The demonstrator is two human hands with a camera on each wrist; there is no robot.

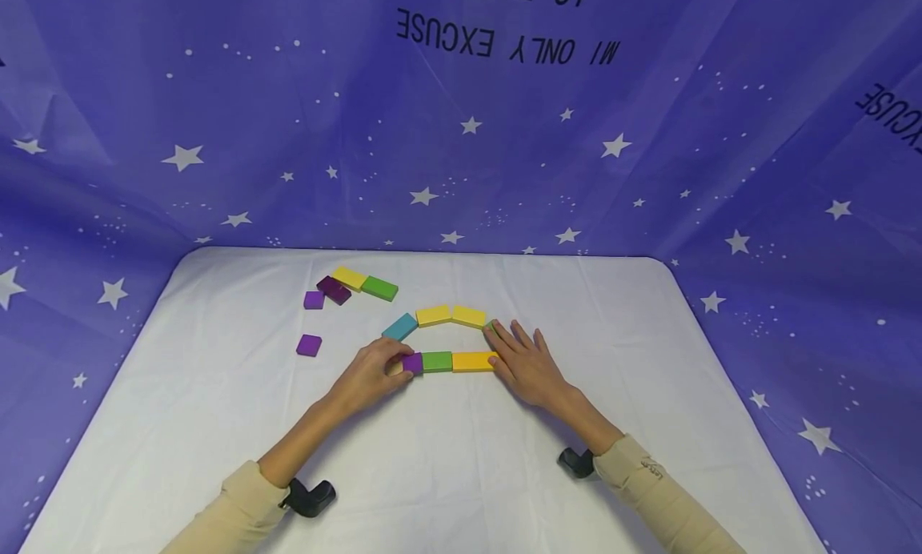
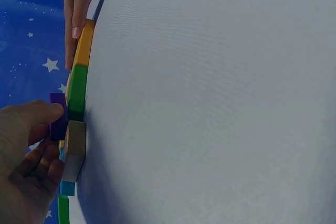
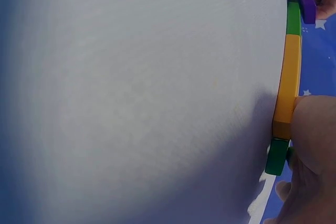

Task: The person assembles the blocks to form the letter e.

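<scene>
My left hand pinches a small purple block between thumb and fingers, at the left part of a straight row. In the left wrist view, that purple block stands over the seam between a plain wood-coloured block and a green block. An orange block continues the row rightward. Straight fingers of my right hand rest at the orange block's right end and over a green block, mostly covered. Behind the row, a blue block and two yellow blocks form an arch.
On the table's back left lie a dark purple block, a yellow block and a green block. Two small purple blocks sit nearby. A starry blue cloth hangs behind the white table.
</scene>
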